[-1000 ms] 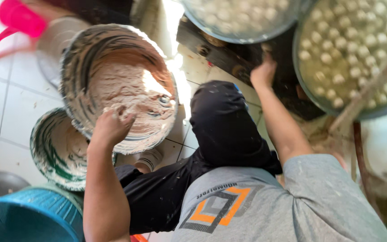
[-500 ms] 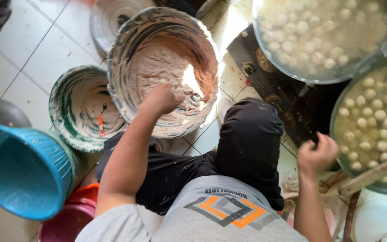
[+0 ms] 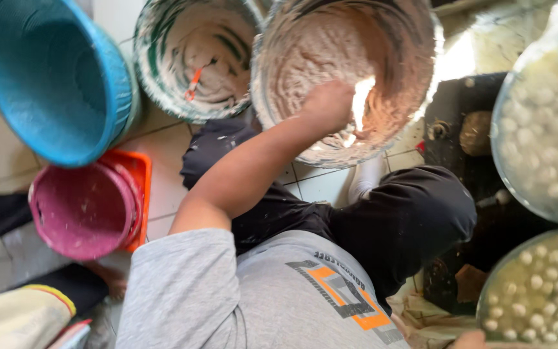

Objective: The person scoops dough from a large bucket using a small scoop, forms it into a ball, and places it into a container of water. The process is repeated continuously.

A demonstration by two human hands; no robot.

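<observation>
Dough bowl now centre; left hand still inside; right hand out of view.

**Where everything sits on the floor**

So the dough basin is up top in the middle, with the left hand down inside it. Just left of it is a smeared bucket, then a big tub further left. Below the tub, a small bucket sits on a tray. Two pans of dough balls are stacked along the right edge.
</observation>
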